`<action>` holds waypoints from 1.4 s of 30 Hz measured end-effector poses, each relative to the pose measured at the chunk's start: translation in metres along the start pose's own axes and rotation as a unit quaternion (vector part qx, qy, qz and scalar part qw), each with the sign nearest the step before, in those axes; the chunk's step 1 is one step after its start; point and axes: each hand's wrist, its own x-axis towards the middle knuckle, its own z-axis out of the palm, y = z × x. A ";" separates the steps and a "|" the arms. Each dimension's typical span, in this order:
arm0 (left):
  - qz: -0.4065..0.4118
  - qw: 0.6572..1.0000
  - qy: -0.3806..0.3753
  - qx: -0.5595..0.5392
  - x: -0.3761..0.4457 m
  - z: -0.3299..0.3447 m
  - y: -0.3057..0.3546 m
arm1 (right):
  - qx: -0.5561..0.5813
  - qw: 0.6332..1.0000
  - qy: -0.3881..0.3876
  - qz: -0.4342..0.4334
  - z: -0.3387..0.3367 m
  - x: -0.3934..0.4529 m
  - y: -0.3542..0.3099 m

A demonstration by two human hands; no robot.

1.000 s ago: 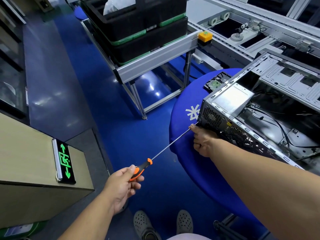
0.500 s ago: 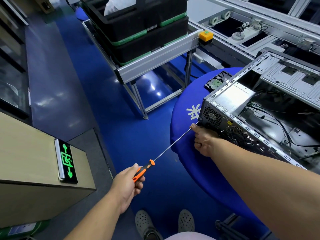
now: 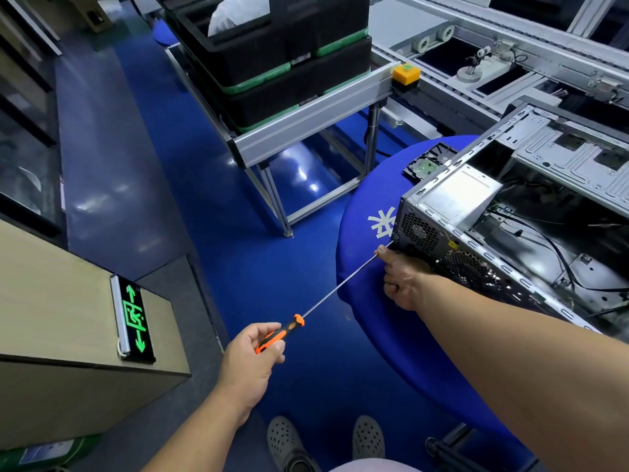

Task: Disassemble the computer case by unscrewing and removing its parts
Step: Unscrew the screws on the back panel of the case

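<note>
Nearest, the left hand (image 3: 253, 356) is wrapped around the orange-and-black handle of a long screwdriver (image 3: 337, 287), whose thin steel shaft runs up and to the right toward the near-left corner of the computer case (image 3: 476, 233). The right hand (image 3: 403, 281) sits at that corner, its fingers curled against the lower edge of the case while the thumb and forefinger steady the shaft just short of the tip; whether they truly pinch it cannot be told. The shaft is long and slender, so it will probably flex and wander unless guided near the tip as here. The case lies open on its side on a blue round table (image 3: 367, 301), its corner near the table's left edge. It looks like stiff, thin sheet metal with sharp stamped edges, fairly heavy with the power supply (image 3: 456, 194) inside, best held by the folded frame rails. Beyond it lies a hard drive (image 3: 427, 163).
</note>
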 end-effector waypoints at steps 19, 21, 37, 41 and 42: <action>-0.168 0.960 -0.065 -0.212 0.004 0.000 -0.005 | 0.009 1.000 0.007 0.002 -0.002 0.008 0.004; -0.154 0.960 -0.071 -0.221 0.004 0.000 -0.005 | 0.007 1.000 0.010 0.001 -0.002 0.008 0.004; -0.056 0.990 0.001 -0.130 0.004 -0.008 -0.016 | 0.006 1.000 0.011 0.002 -0.001 0.011 0.004; -0.072 0.986 -0.019 -0.151 0.004 -0.009 -0.017 | 0.008 1.000 0.009 0.003 -0.002 0.012 0.004; -0.078 0.984 -0.023 -0.160 0.004 -0.009 -0.018 | 0.008 1.000 0.009 0.002 -0.002 0.012 0.004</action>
